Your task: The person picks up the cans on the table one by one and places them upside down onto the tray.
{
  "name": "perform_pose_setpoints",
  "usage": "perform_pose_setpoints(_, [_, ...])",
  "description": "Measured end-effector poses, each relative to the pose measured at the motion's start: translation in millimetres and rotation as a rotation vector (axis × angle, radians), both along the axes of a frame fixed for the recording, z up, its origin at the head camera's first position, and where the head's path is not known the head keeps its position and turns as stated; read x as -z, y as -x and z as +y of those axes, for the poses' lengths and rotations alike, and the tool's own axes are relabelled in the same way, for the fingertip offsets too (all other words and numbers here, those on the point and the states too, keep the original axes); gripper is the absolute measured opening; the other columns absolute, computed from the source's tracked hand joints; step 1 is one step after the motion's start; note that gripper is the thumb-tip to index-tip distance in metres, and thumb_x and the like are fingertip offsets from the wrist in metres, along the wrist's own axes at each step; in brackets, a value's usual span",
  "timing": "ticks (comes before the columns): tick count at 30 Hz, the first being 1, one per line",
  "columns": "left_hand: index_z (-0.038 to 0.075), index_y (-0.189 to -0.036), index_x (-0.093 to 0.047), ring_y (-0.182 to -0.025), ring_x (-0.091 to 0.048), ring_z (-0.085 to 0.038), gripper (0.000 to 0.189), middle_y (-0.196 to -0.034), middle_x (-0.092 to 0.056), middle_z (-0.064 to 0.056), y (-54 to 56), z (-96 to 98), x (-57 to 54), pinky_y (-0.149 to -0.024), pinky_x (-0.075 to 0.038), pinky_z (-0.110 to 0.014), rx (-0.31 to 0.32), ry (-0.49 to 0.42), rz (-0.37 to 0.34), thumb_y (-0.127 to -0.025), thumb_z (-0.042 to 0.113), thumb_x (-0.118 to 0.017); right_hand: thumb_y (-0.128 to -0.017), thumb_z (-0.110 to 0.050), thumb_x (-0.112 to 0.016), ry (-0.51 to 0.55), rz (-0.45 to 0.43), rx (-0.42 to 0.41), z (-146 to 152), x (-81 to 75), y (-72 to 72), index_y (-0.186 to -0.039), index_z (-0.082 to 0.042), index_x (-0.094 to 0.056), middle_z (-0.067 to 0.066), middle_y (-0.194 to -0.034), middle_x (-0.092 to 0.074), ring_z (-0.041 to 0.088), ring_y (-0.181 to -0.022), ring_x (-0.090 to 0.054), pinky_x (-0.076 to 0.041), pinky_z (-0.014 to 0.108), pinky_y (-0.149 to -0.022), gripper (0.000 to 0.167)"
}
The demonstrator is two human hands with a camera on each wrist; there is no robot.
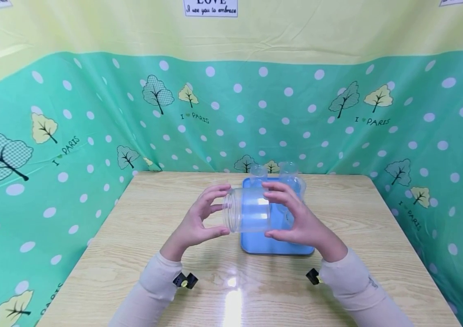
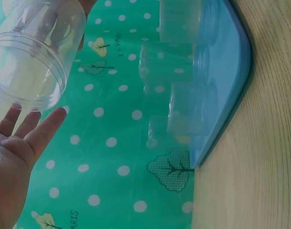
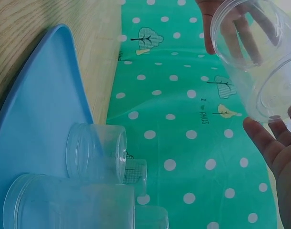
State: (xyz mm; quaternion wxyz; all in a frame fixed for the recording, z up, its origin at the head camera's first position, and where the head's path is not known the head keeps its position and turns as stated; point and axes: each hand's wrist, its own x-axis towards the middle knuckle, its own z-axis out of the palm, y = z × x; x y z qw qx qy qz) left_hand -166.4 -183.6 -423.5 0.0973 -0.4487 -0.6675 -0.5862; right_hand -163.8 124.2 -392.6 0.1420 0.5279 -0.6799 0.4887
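A clear plastic jar [image 1: 251,211] is held on its side above the table, between both hands. Its threaded open mouth faces left and its base faces right. My left hand [image 1: 198,220] grips the mouth end, fingertips above and thumb below. On the base end, my right hand [image 1: 298,218] holds in the same way, thumb underneath. Behind the jar lies a blue tray [image 1: 276,249]. Several more clear jars stand on it, among them one jar [image 3: 100,152] in the right wrist view with its threaded end down against the tray.
The wood-grain table [image 1: 141,272] carries the tray right of its middle, toward the back. A green dotted curtain [image 1: 252,113] with printed trees hangs behind the table and along both sides. Each sleeve bears a small black wrist camera [image 1: 185,280].
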Motion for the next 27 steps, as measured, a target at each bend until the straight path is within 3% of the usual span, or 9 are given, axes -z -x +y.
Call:
perform_pose_setpoints(5, [-0.006,-0.144,-0.041,-0.145,-0.038,-0.038,0.084,-0.154,-0.035,-0.028,2.0,-1.3,-0.6,-0.106,-0.052,-0.05,0.019,-0.013,0.021,-0.072,-0.017,-0.083,-0.064,0.009,-0.09,-0.015,-0.012,0.017,2.4,-6.0,-4.3,-0.143,0.001,-0.047,0.038,-0.148,-0.034,0.047,-0.134,-0.041,-0.044,0.03,-0.113,0.09])
perform_pose_setpoints(12, [-0.006,-0.144,-0.042,-0.145,-0.039,-0.037,0.082,-0.153,-0.038,-0.028,3.4,-3.8,-1.2,-0.105,-0.052,-0.054,0.006,0.013,0.046,-0.073,-0.014,-0.083,-0.071,-0.005,-0.093,-0.052,-0.014,0.04,12.3,6.4,6.9,-0.146,-0.003,-0.047,0.028,-0.155,-0.034,0.029,-0.14,-0.042,-0.044,0.029,-0.113,0.088])
perform_pose_setpoints(18, [-0.007,-0.144,-0.043,-0.144,-0.041,-0.038,0.081,-0.151,-0.04,-0.028,4.7,-6.5,-1.7,-0.104,-0.05,-0.06,-0.007,0.034,0.062,-0.075,-0.011,-0.084,-0.071,-0.004,-0.093,-0.077,-0.022,0.05,16.9,5.0,8.4,-0.146,-0.004,-0.047,0.026,-0.156,-0.034,0.027,-0.141,-0.043,-0.044,0.028,-0.114,0.088])
perform_pose_setpoints(27, [-0.004,-0.143,-0.045,-0.142,-0.042,-0.036,0.08,-0.152,-0.042,-0.024,4.3,-10.5,-2.6,-0.104,-0.05,-0.06,-0.037,0.064,0.057,-0.074,-0.01,-0.084,-0.072,-0.008,-0.093,-0.151,-0.025,0.105,24.4,-0.5,8.6,-0.148,-0.01,-0.048,0.017,-0.158,-0.036,0.022,-0.139,-0.046,-0.047,0.028,-0.11,0.089])
